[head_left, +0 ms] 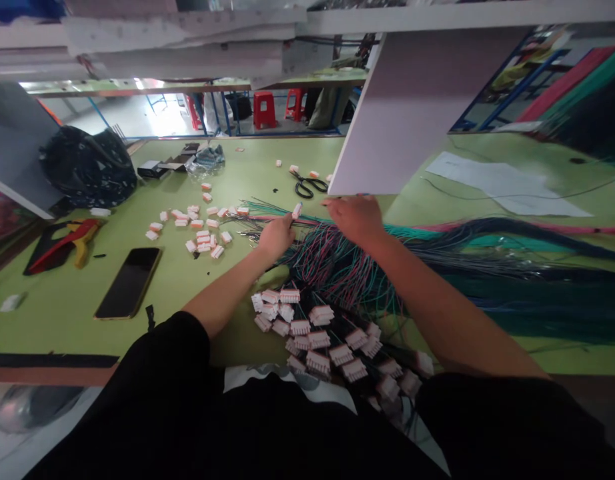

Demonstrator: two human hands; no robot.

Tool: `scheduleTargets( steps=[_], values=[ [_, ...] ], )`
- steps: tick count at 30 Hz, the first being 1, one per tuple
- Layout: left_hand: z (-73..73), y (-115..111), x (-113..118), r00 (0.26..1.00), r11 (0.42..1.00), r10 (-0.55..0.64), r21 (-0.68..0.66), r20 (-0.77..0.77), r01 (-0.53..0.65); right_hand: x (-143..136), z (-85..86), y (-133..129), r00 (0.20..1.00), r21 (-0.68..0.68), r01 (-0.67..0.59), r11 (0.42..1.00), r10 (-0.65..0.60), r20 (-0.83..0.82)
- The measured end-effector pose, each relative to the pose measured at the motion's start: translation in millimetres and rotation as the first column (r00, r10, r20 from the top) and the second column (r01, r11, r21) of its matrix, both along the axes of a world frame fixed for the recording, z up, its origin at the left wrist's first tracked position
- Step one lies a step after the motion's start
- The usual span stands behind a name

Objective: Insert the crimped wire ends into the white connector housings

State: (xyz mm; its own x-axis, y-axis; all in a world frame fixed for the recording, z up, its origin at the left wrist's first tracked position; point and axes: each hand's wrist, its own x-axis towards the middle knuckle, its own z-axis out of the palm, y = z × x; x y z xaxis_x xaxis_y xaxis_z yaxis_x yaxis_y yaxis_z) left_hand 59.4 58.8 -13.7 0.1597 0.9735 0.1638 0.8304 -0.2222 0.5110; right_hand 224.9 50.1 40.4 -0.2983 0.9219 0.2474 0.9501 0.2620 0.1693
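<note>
In the head view, take the scissors (303,187) as the landmark. The plug (297,211) is just on their near side, a little to the left. The left hand (277,237) has its grip clamped on it, the plug jutting from the fingertips with its long axis pointing away from the wearer and leaning right, roughly toward the scissors. The right hand (356,217), near and to the right of the scissors, is apart from the plug; its fingers are bunched, but I cannot tell whether that grip holds anything. The wires (327,257) spread on the tabletop (237,170) nearer the wearer than the scissors; loose plugs (203,234) lie to the scissors' left.
</note>
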Motion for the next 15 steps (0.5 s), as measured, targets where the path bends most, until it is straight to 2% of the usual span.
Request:
scheduleTargets(
  steps=[3, 7, 9, 12, 15],
  values=[
    [9.9, -4.1, -6.9, 0.981, 0.999, -0.029, -0.021, -0.193, 0.026, 30.2, -5.3, 32.4, 0.982, -0.061, 0.188, 0.98, -0.188, 0.011],
    [26.0, -14.5, -19.9, 0.966, 0.977, -0.141, -0.19, -0.216, 0.1, 50.7, -26.3, 65.5, 0.954, -0.081, 0.301, 0.95, -0.299, 0.031],
    [33.0, -24.3, -25.4, 0.943, 0.965, -0.226, -0.185, -0.245, 0.184, 58.1, -39.2, 80.9, 0.94, -0.081, 0.342, 0.936, -0.342, 0.012],
    [36.4, -43.3, -26.3, 0.834, 0.95, -0.312, -0.131, -0.456, 0.284, 67.3, -55.1, 99.8, 0.935, -0.159, 0.35, 0.923, -0.356, -0.009],
    [31.3, -63.3, -14.6, 0.744, 0.912, -0.382, -0.094, -0.548, 0.399, 63.6, -55.9, 105.9, 0.946, -0.142, 0.317, 0.938, -0.323, -0.021]
  ],
)
